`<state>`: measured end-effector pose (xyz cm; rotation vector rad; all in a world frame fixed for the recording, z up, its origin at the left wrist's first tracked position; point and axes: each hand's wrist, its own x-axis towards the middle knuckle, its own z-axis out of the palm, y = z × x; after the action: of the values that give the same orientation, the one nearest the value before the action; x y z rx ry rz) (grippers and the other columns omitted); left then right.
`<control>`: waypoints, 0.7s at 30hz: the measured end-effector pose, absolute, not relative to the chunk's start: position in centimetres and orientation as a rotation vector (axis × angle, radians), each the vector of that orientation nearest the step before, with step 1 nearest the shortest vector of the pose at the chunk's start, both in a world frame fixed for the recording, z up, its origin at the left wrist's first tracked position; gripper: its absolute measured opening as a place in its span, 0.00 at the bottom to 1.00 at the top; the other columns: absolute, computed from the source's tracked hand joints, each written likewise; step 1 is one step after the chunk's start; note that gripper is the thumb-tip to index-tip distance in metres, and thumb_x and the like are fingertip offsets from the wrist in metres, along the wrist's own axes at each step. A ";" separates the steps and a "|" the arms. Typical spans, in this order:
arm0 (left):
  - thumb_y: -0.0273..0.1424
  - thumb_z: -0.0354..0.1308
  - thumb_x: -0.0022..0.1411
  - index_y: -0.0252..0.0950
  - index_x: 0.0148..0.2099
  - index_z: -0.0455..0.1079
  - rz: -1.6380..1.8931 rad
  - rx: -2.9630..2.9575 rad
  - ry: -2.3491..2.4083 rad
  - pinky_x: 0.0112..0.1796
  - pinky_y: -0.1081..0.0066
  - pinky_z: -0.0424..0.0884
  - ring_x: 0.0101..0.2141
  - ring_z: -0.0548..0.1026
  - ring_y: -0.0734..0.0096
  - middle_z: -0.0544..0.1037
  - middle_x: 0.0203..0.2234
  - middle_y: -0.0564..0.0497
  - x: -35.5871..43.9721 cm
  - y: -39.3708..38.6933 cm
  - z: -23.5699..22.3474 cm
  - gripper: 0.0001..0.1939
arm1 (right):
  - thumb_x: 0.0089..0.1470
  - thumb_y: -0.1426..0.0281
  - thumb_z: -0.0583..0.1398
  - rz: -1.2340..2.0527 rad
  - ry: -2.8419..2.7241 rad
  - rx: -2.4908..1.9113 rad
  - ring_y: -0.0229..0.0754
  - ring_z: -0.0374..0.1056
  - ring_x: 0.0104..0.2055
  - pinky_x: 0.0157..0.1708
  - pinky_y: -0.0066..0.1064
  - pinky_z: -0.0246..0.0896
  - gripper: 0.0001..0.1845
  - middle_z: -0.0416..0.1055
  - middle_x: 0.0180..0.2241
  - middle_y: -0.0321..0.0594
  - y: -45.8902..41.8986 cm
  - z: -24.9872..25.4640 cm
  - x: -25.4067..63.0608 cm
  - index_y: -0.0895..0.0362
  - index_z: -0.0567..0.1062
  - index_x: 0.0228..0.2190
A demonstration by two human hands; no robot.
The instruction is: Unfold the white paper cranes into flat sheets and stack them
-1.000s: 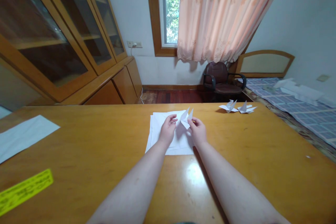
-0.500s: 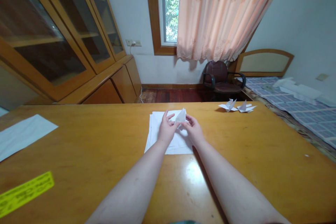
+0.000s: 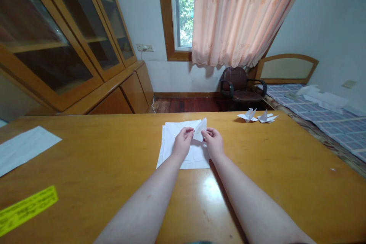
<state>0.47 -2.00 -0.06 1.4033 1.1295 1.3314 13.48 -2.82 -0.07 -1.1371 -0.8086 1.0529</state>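
Note:
Between my two hands is a small piece of folded white paper [image 3: 200,130], its pointed tip up and to the right. My left hand [image 3: 183,141] pinches its left edge between thumb and fingers. At the right edge, my right hand [image 3: 213,141] grips it with the thumb on the near face. Both hands are over a stack of white paper sheets [image 3: 168,145] on the wooden table [image 3: 114,160]. Two folded paper cranes [image 3: 248,115] stand close together near the table's far edge, to the right.
A white sheet [image 3: 25,146] lies at the table's left, with a yellow label [image 3: 28,207] nearer to me. Past the far edge are a dark office chair [image 3: 238,84] and a bed [image 3: 314,106]. A glass-doored cabinet [image 3: 71,38] fills the left side.
The folded paper has turned and tipped to the right, showing a broader face. My left fingers, spread before, have closed on its left edge; my right thumb has shifted onto its face.

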 end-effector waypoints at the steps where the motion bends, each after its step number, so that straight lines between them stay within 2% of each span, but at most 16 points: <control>1: 0.35 0.54 0.56 0.35 0.40 0.68 1.320 1.376 1.121 0.36 0.70 0.69 0.34 0.74 0.70 0.75 0.35 0.48 0.5 -1.9 -0.1 0.11 | 0.39 0.61 0.65 1.056 -0.818 -1.126 0.38 0.68 0.24 0.23 0.29 0.65 0.18 0.73 0.26 0.39 -2.8 -0.2 13.5 0.58 0.70 0.31; 5: 0.34 0.58 0.52 0.34 0.37 0.69 1.254 1.325 1.068 0.35 0.70 0.69 0.33 0.74 0.70 0.75 0.33 0.49 0.7 -1.8 0.0 0.11 | 0.38 0.63 0.65 1.053 -0.827 -1.116 0.39 0.69 0.27 0.23 0.29 0.64 0.21 0.74 0.32 0.41 -2.7 -0.4 13.6 0.57 0.71 0.36; 10: 0.31 0.63 0.46 0.34 0.40 0.67 1.184 1.323 1.026 0.28 0.74 0.66 0.26 0.71 0.74 0.72 0.24 0.54 1.1 -2.0 -0.4 0.17 | 0.37 0.63 0.66 0.993 -0.875 -1.207 0.36 0.64 0.21 0.21 0.27 0.59 0.18 0.71 0.23 0.36 -2.8 -0.5 13.7 0.58 0.72 0.32; 12: 0.30 0.64 0.45 0.33 0.42 0.66 1.192 1.318 1.017 0.28 0.75 0.66 0.26 0.71 0.75 0.71 0.24 0.54 1.2 -2.0 -0.5 0.19 | 0.41 0.61 0.64 0.969 -0.924 -1.209 0.38 0.66 0.24 0.25 0.29 0.61 0.15 0.72 0.24 0.37 -2.9 -0.5 13.7 0.58 0.74 0.30; 14: 0.29 0.63 0.45 0.34 0.42 0.64 1.225 1.311 1.014 0.29 0.74 0.67 0.26 0.71 0.75 0.72 0.27 0.53 1.2 -1.9 -0.6 0.20 | 0.45 0.61 0.61 0.934 -1.003 -1.176 0.41 0.68 0.31 0.32 0.32 0.64 0.13 0.73 0.29 0.41 -3.0 -0.5 13.6 0.58 0.75 0.28; 17: 0.27 0.63 0.45 0.34 0.43 0.62 1.301 1.282 1.036 0.31 0.73 0.69 0.28 0.73 0.75 0.73 0.32 0.50 1.2 -1.9 -0.3 0.21 | 0.43 0.62 0.63 0.871 -1.143 -1.138 0.46 0.68 0.43 0.42 0.36 0.63 0.11 0.73 0.38 0.44 -3.1 -0.4 13.5 0.57 0.77 0.26; 19: 0.25 0.62 0.45 0.35 0.47 0.60 1.329 1.261 1.031 0.32 0.73 0.69 0.29 0.73 0.75 0.73 0.33 0.49 1.2 -1.9 0.0 0.25 | 0.40 0.63 0.65 0.844 -1.187 -1.150 0.47 0.67 0.45 0.43 0.37 0.62 0.11 0.72 0.41 0.46 -3.2 -0.3 13.4 0.56 0.77 0.26; 21: 0.25 0.61 0.46 0.36 0.52 0.57 1.325 1.264 1.015 0.33 0.73 0.70 0.29 0.73 0.75 0.72 0.34 0.49 1.3 -1.9 0.2 0.30 | 0.41 0.62 0.64 0.847 -1.164 -1.155 0.47 0.68 0.44 0.43 0.38 0.62 0.11 0.72 0.41 0.47 -3.2 -0.3 13.4 0.57 0.78 0.26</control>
<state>1.27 -1.91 0.22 1.2635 1.0146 1.3253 13.43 -3.19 -0.31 -1.1549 -1.1635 0.8472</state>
